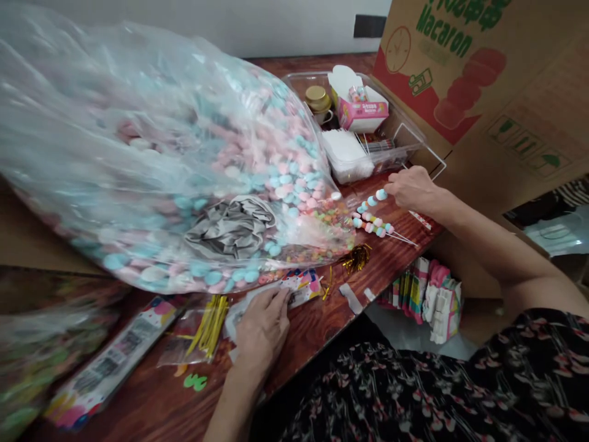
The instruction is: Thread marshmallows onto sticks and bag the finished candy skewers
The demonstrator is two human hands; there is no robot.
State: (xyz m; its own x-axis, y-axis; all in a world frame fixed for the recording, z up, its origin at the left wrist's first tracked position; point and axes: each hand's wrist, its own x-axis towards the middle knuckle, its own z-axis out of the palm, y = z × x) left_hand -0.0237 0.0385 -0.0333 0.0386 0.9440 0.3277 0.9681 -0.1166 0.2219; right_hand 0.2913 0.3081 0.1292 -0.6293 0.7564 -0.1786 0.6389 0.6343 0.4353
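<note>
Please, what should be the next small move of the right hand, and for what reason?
Probably, lower the candy stick beside the two other sticks: the right hand seems to hold it by one end, those two lie close by on the table, and the left hand rests at a printed packet, apart from them.
</note>
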